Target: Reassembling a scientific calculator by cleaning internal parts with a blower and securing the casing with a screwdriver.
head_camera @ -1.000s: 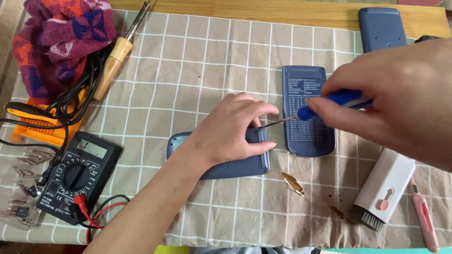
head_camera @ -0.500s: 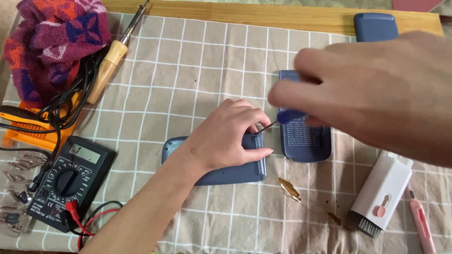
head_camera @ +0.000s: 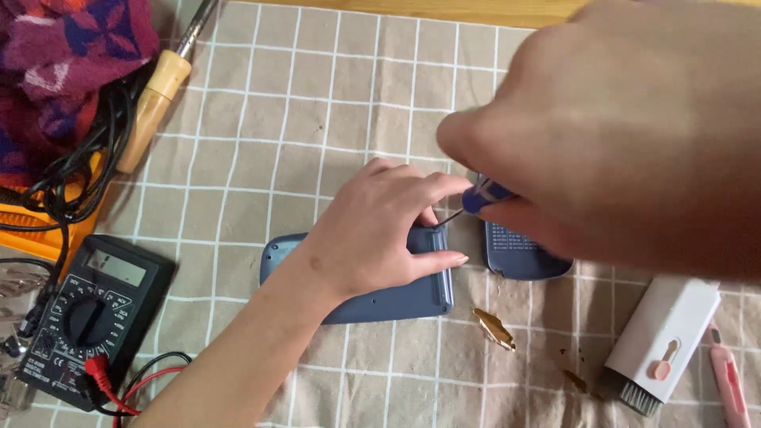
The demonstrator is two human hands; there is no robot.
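Observation:
My left hand point(head_camera: 380, 230) presses flat on a blue-grey plastic device shell point(head_camera: 372, 297) lying on the checked cloth point(head_camera: 317, 103). Close to the camera, my right hand point(head_camera: 626, 135) grips a small blue-handled screwdriver point(head_camera: 476, 198); its thin metal tip meets the shell's upper right corner, beside my left thumb. A second blue-grey panel point(head_camera: 523, 257) with fine print lies just right of the shell, mostly hidden under my right hand.
A black multimeter point(head_camera: 91, 313) with red leads sits at the lower left. A wooden-handled soldering iron point(head_camera: 154, 99), black cables and a patterned cloth point(head_camera: 67, 47) lie at the upper left. A white brush tool point(head_camera: 662, 341), a pink tool point(head_camera: 725, 376) and a small brass piece point(head_camera: 495, 327) rest lower right.
My right hand has moved left and nearer the camera, bringing the screwdriver tip onto the shell's corner. The view has closed in. My left hand stays on the shell.

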